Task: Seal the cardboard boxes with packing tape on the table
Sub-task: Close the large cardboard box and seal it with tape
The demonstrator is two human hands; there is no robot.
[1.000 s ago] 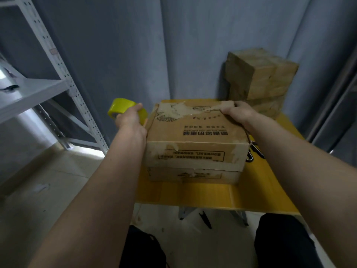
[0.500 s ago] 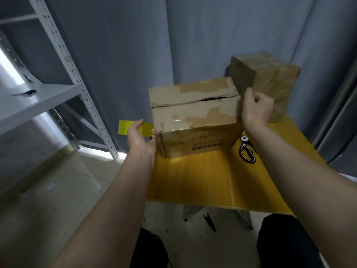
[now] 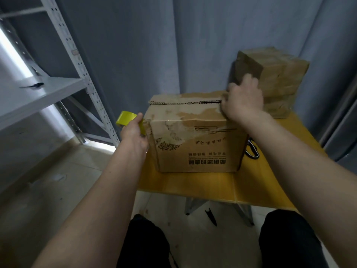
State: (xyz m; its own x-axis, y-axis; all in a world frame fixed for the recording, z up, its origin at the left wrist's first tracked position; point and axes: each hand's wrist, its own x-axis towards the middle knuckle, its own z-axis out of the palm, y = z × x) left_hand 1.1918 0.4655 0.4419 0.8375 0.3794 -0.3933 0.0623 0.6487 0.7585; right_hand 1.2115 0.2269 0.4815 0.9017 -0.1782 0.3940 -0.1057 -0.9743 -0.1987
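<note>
While the worn brown cardboard box (image 3: 195, 132) stands on the yellow table (image 3: 193, 184), its top flaps meet along a seam that looks untaped. The right hand (image 3: 243, 101) lies over the box's two o'clock corner, fingers bent down on the flap, I'd guess to hold it shut. The left hand (image 3: 135, 130) grips a yellow roll of packing tape (image 3: 125, 118) right at the box's nine o'clock edge, seemingly ready to start a strip across. At one o'clock stands a stack of other brown boxes (image 3: 274, 78), close behind the right hand. Black-handled scissors (image 3: 252, 149) lie at three o'clock, partly hidden by the forearm. A grey metal shelf rack (image 3: 58, 88) fills the ten o'clock side.
</note>
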